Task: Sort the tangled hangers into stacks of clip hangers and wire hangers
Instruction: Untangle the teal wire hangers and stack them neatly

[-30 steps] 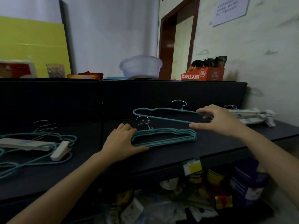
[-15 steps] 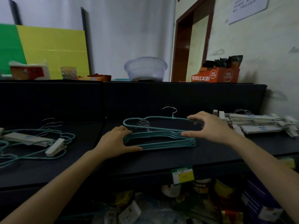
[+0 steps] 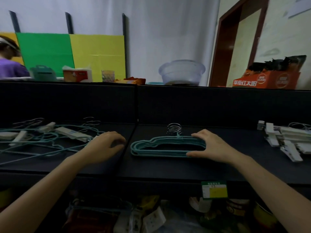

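The stack of wire hangers (image 3: 168, 147) lay flat on the dark shelf (image 3: 151, 170), a little right of the middle of the frame, with the metal hooks (image 3: 174, 128) standing together at the far side. The hangers were thin and teal, probably with a coating that gives some grip. I judge them light and a bit springy, so one hanger can slide off the others if it is pushed only at one end. A good place to take hold would be the shoulder bend or the neck under the hooks, because there the wires come together.

The right hand (image 3: 213, 147) was spread around the right end of the stack, the thumb at the near bar and the fingers at the far bar; it touched and steadied the stack but did not clasp it. The left hand (image 3: 105, 146) rested on the shelf just left of the stack, apart from it, fingers curled loosely and holding nothing.

At the middle left of the frame the tangled pile (image 3: 42, 140) waited, teal wires mixed with white clip hangers. Those hooks catch easily, so pulling hard could drag the whole pile. At the right edge lay the stack of clip hangers (image 3: 286, 140), stiffer and heavier by my estimate.
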Demonstrator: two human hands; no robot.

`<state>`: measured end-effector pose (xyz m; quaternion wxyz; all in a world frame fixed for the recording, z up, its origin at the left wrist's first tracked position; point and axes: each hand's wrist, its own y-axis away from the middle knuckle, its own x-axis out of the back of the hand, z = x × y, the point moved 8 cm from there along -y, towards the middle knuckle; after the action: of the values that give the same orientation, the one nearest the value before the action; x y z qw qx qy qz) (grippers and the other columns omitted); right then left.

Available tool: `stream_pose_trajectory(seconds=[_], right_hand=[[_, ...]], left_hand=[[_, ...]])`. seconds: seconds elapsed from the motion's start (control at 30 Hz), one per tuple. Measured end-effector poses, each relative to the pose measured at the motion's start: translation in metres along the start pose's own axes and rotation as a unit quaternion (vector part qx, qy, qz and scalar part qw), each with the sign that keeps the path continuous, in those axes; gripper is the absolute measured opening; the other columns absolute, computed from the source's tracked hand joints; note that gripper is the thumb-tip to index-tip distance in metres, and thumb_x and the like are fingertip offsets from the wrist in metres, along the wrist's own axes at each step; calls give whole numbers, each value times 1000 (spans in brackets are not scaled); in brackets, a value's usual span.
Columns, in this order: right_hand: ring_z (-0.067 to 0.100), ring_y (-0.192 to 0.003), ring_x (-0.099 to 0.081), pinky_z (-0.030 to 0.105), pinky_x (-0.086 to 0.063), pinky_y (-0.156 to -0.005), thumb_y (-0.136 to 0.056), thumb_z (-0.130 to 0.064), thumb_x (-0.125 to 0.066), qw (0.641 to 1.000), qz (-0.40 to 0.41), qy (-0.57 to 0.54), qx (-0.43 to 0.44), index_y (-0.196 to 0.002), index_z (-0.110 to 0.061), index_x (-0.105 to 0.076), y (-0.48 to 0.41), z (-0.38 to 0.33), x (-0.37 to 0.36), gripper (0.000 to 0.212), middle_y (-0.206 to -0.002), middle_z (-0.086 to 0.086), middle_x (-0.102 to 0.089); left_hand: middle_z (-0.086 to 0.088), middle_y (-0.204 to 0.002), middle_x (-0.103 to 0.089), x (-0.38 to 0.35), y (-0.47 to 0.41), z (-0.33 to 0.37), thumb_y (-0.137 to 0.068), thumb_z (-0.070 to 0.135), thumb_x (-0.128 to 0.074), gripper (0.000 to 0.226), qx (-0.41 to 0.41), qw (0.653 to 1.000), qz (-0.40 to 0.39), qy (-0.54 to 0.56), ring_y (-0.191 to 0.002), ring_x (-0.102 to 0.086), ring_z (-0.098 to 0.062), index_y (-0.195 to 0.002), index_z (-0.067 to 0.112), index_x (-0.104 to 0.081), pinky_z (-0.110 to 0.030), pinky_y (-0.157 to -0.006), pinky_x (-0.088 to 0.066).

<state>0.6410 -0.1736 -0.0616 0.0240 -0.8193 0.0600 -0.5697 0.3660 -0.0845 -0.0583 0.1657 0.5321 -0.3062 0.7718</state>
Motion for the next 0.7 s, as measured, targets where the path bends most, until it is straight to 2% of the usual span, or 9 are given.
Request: stream_pose_trajectory(seconds=[0.1, 0.2, 0.37, 0.6, 0.7], right_hand=[[16, -133, -33, 32, -32, -109, -73, -57, -66, 999, -40, 33, -7, -144, -20, -31, -2, 1, -4, 88, -146, -2, -33], [16, -135, -28, 36, -30, -111, -72, -57, -68, 995, -23, 93, 23, -144, -25, -29, -7, -14, 3, 89, -148, -4, -30], [14, -136, -29, 35, -30, -111, -76, -53, -67, 988, -24, 126, 89, -144, -29, -27, -19, -66, -9, 82, -150, -7, -30], [10, -125, -41, 30, -40, -99, -87, -47, -55, 983, 0, 91, 163, -135, -32, -41, -40, -146, -26, 52, -138, -11, -43], [11, -122, -45, 35, -43, -98, -88, -45, -54, 981, 7, 75, 181, -130, -33, -46, -55, -182, -39, 45, -134, -11, -48]], left_hand=[[2, -104, -62, 1, 4, -9, -89, 20, -56, 23, 15, 1000, 26, 11, -101, -57, -17, -111, 14, -64, -26, -86, -43], [9, -93, -57, 6, 12, -16, -88, 24, -57, 18, 15, 998, 54, 2, -93, -55, -12, -104, 20, -65, -26, -79, -43], [14, -95, -55, 29, 32, -39, -91, 29, -54, 18, 39, 995, 87, -18, -97, -51, -8, -105, 23, -64, -28, -80, -45], [8, -99, -59, 60, 75, -92, -91, 27, -54, 20, 95, 987, 127, -34, -97, -55, -11, -107, 20, -64, -27, -80, -47], [11, -95, -56, 74, 95, -123, -92, 28, -52, 17, 114, 983, 136, -43, -95, -53, -10, -104, 22, -63, -26, -77, -47]])
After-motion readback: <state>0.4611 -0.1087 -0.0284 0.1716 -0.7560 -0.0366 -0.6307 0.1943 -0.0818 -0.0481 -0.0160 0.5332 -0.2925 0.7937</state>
